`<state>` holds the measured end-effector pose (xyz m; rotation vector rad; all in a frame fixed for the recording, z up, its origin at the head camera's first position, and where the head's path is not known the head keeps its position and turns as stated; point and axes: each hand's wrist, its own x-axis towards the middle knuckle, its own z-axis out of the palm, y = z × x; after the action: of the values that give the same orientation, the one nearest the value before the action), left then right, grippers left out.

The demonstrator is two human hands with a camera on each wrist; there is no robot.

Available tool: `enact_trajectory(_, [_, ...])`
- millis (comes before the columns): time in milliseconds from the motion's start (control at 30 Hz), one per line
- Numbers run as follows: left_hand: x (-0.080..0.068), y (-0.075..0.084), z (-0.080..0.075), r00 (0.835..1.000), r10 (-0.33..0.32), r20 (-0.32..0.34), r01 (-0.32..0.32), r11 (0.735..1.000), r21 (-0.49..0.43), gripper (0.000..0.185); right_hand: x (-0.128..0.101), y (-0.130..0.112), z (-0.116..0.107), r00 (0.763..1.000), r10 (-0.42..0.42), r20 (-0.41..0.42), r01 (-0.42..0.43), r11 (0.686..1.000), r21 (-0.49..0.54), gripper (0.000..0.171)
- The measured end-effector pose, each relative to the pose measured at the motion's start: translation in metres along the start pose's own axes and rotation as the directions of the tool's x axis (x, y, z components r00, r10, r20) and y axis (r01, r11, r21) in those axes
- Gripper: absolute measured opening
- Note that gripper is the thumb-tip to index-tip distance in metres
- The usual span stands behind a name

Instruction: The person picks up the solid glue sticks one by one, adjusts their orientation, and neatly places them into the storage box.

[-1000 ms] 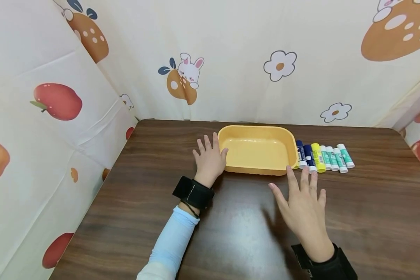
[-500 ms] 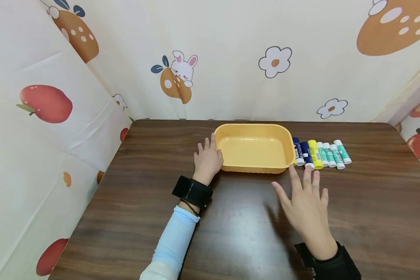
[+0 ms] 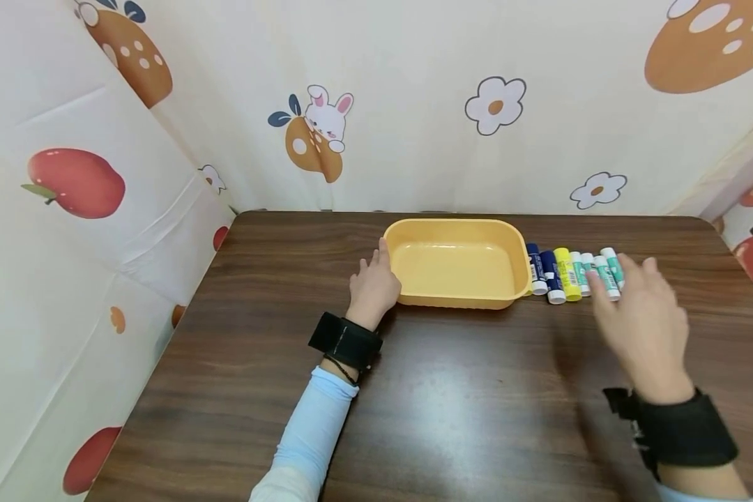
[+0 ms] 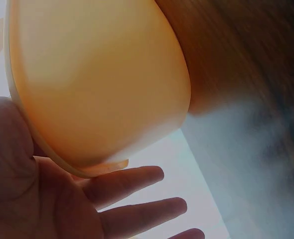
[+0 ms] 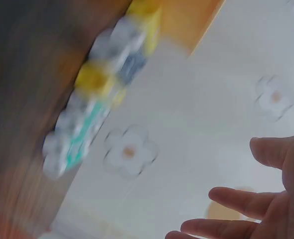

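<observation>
My left hand (image 3: 374, 287) is at the left end of a yellow plastic tray (image 3: 454, 272). In the left wrist view, the tray's rim (image 4: 50, 152) runs against the palm and the fingers (image 4: 142, 216) stretch out straight beneath it. To the right of the tray lies a row of glue sticks (image 3: 567, 275) in navy, yellow and green-and-white, their white or yellow ends toward me. My right hand (image 3: 649, 321), fingers spread and holding nothing, is near the row's right end and overlaps the last green-and-white sticks in the head view. Motion blurs the sticks in the right wrist view.
A dark wood-grain table (image 3: 452, 390) carries everything. Behind it hangs a pale curtain (image 3: 414, 139) printed with flowers, fruit and a rabbit, and a similar cloth (image 3: 50, 279) covers the left side. Part of another yellow stick shows at the tray's right edge.
My right hand has moved right, from in front of the tray's right corner to the right end of the glue sticks. The left hand stays at the tray, its fingers closer together.
</observation>
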<state>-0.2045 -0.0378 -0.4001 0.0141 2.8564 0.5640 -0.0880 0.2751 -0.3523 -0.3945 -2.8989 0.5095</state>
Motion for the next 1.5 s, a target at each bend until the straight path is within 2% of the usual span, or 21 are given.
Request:
enact_trajectory(133, [0.000, -0.003, -0.002, 1.000, -0.006, -0.001, 0.006, 1.000, -0.001, 0.069, 0.031, 0.025, -0.009, 0.996, 0.084, -0.024, -0.084, 0.996, -0.002, 0.073])
enact_trajectory(300, [-0.001, -0.005, -0.003, 1.000, -0.025, 0.003, 0.025, 1.000, 0.000, 0.069, 0.057, 0.040, -0.002, 0.994, 0.095, -0.050, -0.096, 0.995, -0.014, 0.069])
enact_trajectory(400, [-0.002, -0.006, -0.003, 0.999, -0.033, 0.004, 0.033, 0.999, 0.002, 0.069, 0.070, 0.048, 0.006, 0.996, 0.085, -0.012, -0.086, 0.996, -0.035, 0.067])
enact_trajectory(567, [-0.004, -0.005, -0.002, 1.000, -0.024, 0.006, 0.024, 1.000, 0.001, 0.068, 0.086, 0.062, 0.016, 0.986, 0.119, 0.119, -0.110, 0.991, -0.074, 0.066])
enact_trajectory(700, [-0.006, -0.004, -0.001, 1.000, -0.017, 0.008, 0.016, 1.000, 0.016, 0.068, 0.092, 0.069, 0.023, 0.966, 0.164, 0.200, -0.145, 0.984, -0.107, 0.066])
enact_trajectory(1000, [-0.006, -0.001, -0.002, 1.000, -0.011, 0.012, 0.011, 1.000, 0.028, 0.068, 0.099, 0.082, 0.037, 0.957, 0.163, 0.241, -0.135, 0.982, -0.129, 0.052])
enact_trajectory(1200, [-0.006, 0.001, -0.001, 1.000, -0.005, 0.005, 0.005, 0.999, 0.037, 0.068, 0.105, 0.087, 0.041, 0.959, 0.155, 0.238, -0.130, 0.985, -0.117, 0.039])
enact_trajectory(1400, [-0.003, 0.001, 0.000, 1.000, -0.001, 0.007, 0.001, 0.999, 0.043, 0.068, 0.106, 0.087, 0.037, 0.958, 0.153, 0.243, -0.134, 0.987, -0.090, 0.050])
enact_trajectory(1500, [-0.001, 0.001, -0.001, 1.000, -0.004, 0.005, 0.004, 0.999, 0.039, 0.069, 0.106, 0.081, 0.033, 0.966, 0.144, 0.217, -0.130, 0.988, -0.077, 0.048])
